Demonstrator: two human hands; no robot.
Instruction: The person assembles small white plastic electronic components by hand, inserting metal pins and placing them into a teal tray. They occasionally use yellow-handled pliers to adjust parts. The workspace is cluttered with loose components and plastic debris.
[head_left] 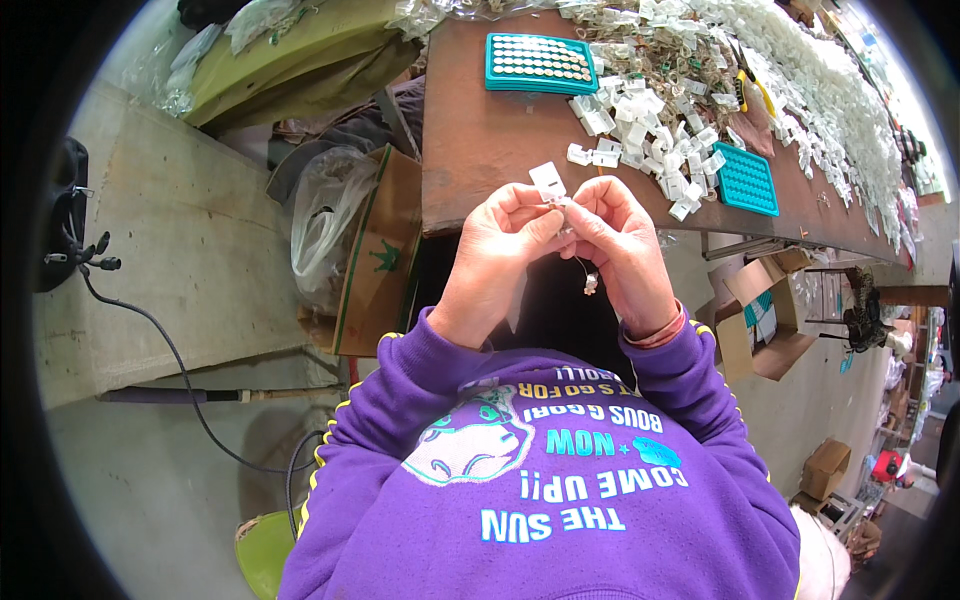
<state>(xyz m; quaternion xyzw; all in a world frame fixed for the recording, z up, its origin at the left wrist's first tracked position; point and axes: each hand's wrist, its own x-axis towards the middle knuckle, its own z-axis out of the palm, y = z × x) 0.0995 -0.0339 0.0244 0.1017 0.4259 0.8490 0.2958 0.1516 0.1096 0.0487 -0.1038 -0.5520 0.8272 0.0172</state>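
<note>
My left hand (pixel 500 245) is closed, thumb and fingertips pinching at the lower end of a small flat white plastic tag (pixel 546 178) that has a dark slot in it. Against it, fingertip to fingertip, my right hand (pixel 628 248) is closed too. A thin strand runs down from beneath the right fingers, and a small pale metallic charm (pixel 590 284) dangles on it. The fingers cover the spot where tag and strand meet. Both hands are just off the near edge of the brown table (pixel 490 150).
White plastic pieces (pixel 650 130) lie heaped on the table beyond my hands. A teal tray (pixel 540 86) holds rows of round pale pieces; another teal tray (pixel 746 180) lies right. Yellow-handled pliers (pixel 745 90) rest on the heap. Cardboard boxes (pixel 385 250) stand beside and below the table.
</note>
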